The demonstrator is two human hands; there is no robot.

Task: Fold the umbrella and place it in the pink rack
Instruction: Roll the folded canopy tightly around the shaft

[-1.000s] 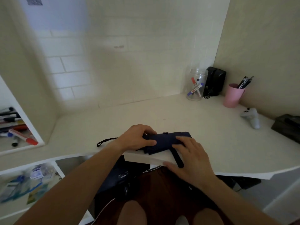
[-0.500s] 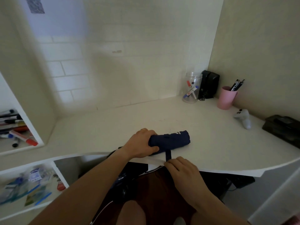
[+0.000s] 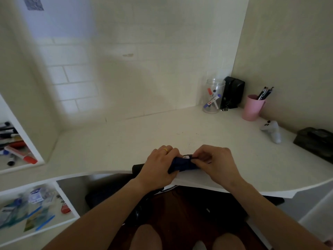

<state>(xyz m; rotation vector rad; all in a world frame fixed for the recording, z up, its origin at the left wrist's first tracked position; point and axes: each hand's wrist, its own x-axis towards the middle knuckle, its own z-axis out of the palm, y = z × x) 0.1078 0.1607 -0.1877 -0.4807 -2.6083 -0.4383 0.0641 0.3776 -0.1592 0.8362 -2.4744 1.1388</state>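
Observation:
A rolled navy folding umbrella [image 3: 181,165] lies at the front edge of the white desk [image 3: 126,139], its black handle end [image 3: 137,167] sticking out to the left. My left hand [image 3: 158,164] grips the roll around its left part. My right hand [image 3: 214,161] covers the right end, with thumb and fingers pinching the fabric or strap on top. Much of the umbrella is hidden under both hands. The pink cup-shaped rack [image 3: 253,107] stands at the back right of the desk and holds several pens.
A clear jar of markers [image 3: 213,96] and a black box [image 3: 233,92] stand in the far corner. A white controller [image 3: 272,130] and a dark case [image 3: 315,141] lie at the right. Shelves with markers [image 3: 16,150] are at the left.
My right hand came up from the desk's front edge, where it held the hanging strap, onto the right end of the roll. The strap no longer hangs down.

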